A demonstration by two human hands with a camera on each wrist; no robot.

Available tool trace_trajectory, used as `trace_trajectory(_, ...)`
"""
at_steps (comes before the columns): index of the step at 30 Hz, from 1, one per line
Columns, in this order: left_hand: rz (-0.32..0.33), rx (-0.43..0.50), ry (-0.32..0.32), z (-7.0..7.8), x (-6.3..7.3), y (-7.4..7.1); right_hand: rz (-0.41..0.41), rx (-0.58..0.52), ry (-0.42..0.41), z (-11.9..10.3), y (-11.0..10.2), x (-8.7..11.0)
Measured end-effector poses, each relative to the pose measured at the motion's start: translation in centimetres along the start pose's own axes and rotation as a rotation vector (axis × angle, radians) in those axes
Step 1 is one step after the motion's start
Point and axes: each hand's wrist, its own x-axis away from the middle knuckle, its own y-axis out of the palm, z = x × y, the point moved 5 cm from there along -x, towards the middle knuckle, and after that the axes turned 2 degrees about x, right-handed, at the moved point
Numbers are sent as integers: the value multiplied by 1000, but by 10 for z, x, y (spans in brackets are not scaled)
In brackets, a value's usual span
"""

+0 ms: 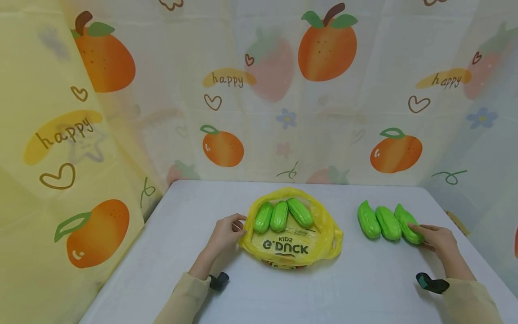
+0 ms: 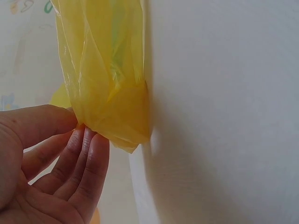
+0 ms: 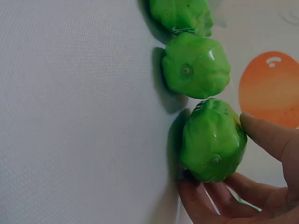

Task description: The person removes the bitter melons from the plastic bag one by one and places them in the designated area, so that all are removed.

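Observation:
A yellow plastic bag [image 1: 319, 252] lies with its mouth rolled open on the table, printed lettering on its inside. Three glossy green toy cucumbers [image 1: 279, 216] rest inside it, side by side. My left hand [image 1: 227, 231] pinches the bag's left edge between thumb and fingers; the left wrist view shows the yellow film [image 2: 107, 79] at the fingertips. To the right of the bag, three more such cucumbers lie in a row. My right hand [image 1: 439, 239] holds the rightmost cucumber [image 3: 214, 144], thumb on one side and fingers on the other. The cucumber appears still against the table.
The middle cucumber [image 1: 388, 223] and the left cucumber [image 1: 368, 219] lie close beside the held one. A white table [image 1: 364, 288] bears everything. Behind it hangs a fruit-printed curtain [image 1: 259, 135], and another yellow curtain [image 1: 40, 225] stands at the left.

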Motion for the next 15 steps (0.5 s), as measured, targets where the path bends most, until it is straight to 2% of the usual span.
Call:
trace_trajectory(8,1,9,1,0,1,0,-5,-24,-13,2,1,-5)
trace_trajectory(15,-3,9,-1,0,2,0,-33,-36,-18,-1,1,2)
